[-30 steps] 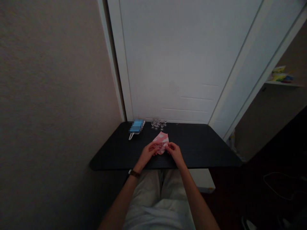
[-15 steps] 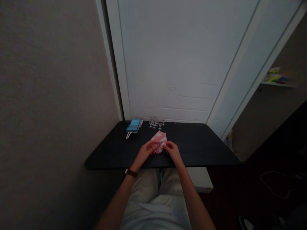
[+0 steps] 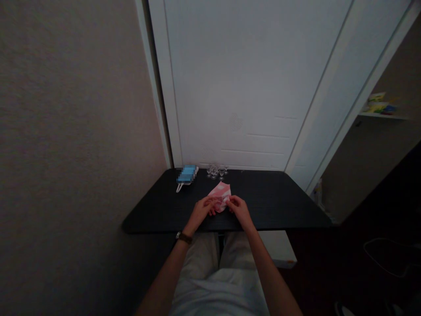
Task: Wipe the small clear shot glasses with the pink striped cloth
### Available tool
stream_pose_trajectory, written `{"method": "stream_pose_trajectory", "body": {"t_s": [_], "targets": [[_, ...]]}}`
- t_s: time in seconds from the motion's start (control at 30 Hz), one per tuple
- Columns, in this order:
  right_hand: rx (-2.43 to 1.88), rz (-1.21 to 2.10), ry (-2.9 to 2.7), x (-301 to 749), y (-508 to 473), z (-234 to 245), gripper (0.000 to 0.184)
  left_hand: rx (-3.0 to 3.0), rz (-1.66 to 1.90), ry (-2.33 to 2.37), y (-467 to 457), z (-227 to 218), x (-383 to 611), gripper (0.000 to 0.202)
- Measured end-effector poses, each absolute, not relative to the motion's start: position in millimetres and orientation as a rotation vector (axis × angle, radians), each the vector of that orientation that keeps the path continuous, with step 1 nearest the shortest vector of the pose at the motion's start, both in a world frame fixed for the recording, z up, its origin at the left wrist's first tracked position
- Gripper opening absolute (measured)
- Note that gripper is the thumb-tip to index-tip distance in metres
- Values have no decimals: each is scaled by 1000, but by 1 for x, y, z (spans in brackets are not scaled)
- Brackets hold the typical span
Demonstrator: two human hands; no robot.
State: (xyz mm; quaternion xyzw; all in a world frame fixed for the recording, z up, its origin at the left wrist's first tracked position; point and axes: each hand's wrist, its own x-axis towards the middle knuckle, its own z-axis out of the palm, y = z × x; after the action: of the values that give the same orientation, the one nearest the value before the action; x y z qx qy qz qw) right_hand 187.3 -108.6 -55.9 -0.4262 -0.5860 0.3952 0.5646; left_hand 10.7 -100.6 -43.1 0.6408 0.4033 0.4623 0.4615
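Note:
A small pink and white packet (image 3: 221, 194) lies on the black table (image 3: 279, 206) near its front edge. My left hand (image 3: 203, 210) pinches the packet's near left corner, fingers closed on it. My right hand (image 3: 239, 208) grips its near right edge, fingers closed too. A watch sits on my left wrist. What lies between my fingertips is too small and dark to make out.
A blue object (image 3: 187, 174) with a white strap lies at the table's back left. Several tiny clear glasses (image 3: 216, 170) stand at the back edge against a white door (image 3: 250, 83). A shelf with items (image 3: 378, 105) is at the right.
Both hands stay on the pink packet with only slight finger shifts. The view has wobbled a little.

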Motion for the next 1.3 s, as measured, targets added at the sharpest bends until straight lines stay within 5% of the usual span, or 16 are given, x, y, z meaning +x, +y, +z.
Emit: {"method": "stream_pose_trajectory", "body": {"t_s": [1.3], "targets": [[-1027,916,-1409,187,-107,-58,19,1550,1145,951,-101,-40,9,36]]}}
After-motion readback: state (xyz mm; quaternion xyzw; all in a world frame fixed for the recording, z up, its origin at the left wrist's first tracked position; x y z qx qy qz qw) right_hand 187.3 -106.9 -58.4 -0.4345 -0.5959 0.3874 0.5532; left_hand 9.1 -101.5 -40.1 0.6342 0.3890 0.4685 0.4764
